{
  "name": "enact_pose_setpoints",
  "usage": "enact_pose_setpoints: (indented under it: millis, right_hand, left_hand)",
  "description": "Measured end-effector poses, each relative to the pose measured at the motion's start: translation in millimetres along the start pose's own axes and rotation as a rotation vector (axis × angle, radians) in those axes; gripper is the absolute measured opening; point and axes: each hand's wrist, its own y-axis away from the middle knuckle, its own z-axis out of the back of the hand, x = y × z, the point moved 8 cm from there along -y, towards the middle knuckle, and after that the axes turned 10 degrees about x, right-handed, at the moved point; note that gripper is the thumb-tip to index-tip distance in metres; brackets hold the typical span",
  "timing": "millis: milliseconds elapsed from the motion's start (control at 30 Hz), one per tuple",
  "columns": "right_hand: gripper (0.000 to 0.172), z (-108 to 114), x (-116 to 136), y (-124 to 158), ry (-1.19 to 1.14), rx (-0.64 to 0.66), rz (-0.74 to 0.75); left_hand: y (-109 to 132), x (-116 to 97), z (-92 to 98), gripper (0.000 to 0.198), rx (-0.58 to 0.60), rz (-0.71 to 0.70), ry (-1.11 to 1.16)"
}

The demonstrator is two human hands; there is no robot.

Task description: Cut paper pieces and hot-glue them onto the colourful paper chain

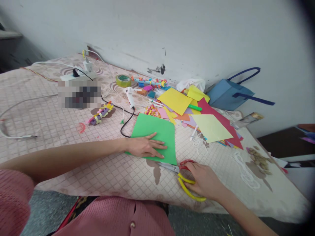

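A green sheet of paper or foam (155, 126) lies flat on the patterned tablecloth (105, 178). My left hand (145, 146) rests on it, palm down, with the fingers spread. At the sheet's near right corner, my right hand (203, 180) grips a pair of scissors (188, 193) with red and yellow handles. The blades point left, along the sheet's near edge, and look nearly closed. Whether they touch the sheet I cannot tell.
Behind the sheet are a white glue gun (130, 98), a tape roll (123, 80) and a yellow sheet (174, 101). A blue bag (230, 93) leans on the wall. White string (246, 172) lies right. A power strip (78, 78) and cables lie left, near a colourful craft piece (100, 114).
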Motion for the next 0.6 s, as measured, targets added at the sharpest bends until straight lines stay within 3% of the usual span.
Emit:
enact_pose_setpoints:
  millis: [600]
  right_hand:
    - [0.028, 0.3, 3.4, -1.7, 0.026, 0.006, 0.015]
  left_hand:
    - [1.1, 0.8, 2.2, 0.039, -0.043, -0.027, 0.031]
